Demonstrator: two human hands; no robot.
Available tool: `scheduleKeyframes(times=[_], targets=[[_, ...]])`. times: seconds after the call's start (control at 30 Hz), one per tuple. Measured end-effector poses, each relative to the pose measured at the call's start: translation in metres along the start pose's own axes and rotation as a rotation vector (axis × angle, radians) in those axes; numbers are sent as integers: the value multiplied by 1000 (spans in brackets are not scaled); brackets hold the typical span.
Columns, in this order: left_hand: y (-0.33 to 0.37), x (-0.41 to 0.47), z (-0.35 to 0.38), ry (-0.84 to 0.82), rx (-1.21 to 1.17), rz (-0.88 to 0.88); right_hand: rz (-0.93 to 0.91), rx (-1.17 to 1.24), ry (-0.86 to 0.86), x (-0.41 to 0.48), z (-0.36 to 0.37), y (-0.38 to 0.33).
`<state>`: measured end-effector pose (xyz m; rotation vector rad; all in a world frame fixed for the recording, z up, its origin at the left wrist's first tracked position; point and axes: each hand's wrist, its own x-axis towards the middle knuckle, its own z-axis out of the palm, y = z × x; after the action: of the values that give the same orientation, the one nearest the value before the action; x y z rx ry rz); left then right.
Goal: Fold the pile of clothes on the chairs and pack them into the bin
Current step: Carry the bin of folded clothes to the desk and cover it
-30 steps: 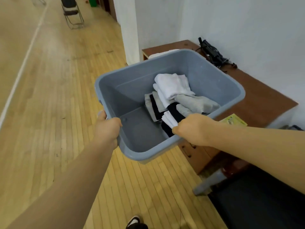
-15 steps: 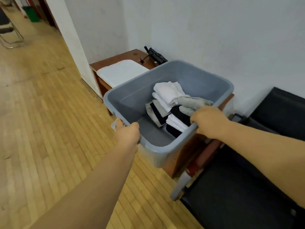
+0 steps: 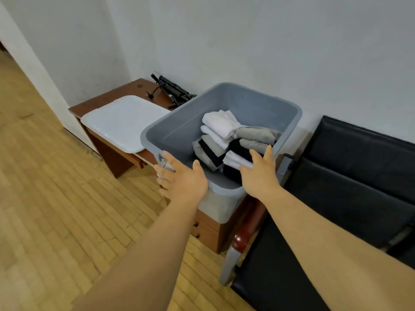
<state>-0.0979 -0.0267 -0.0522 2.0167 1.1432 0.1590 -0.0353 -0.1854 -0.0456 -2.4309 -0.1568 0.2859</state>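
where the bin of folded clothes sits mid-frame on the desk, near corner seemingly past the edge, left hand and right hand at its rim, fingers spread, gripping nothing: may tip off.

— Where's the grey plastic bin?
— Upright on the wooden desk, lid off.
— And the clothes?
— Folded inside: white, grey and black pieces, heaped toward its right side.
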Motion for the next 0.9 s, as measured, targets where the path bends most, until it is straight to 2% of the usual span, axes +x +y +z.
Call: scheduleKeyframes(times=[0.13, 0.4, 0.6, 0.9], targets=[[1, 27, -4, -31, 58, 105, 15, 24, 71, 9, 6, -11], [-1, 51, -13, -28, 37, 167, 63, 70, 39, 17, 11, -34], [-4, 46, -13, 45, 76, 128, 13, 76, -3, 14, 12, -31], [-6, 58, -2, 77, -86, 61, -43, 129, -21, 35, 13, -29]])
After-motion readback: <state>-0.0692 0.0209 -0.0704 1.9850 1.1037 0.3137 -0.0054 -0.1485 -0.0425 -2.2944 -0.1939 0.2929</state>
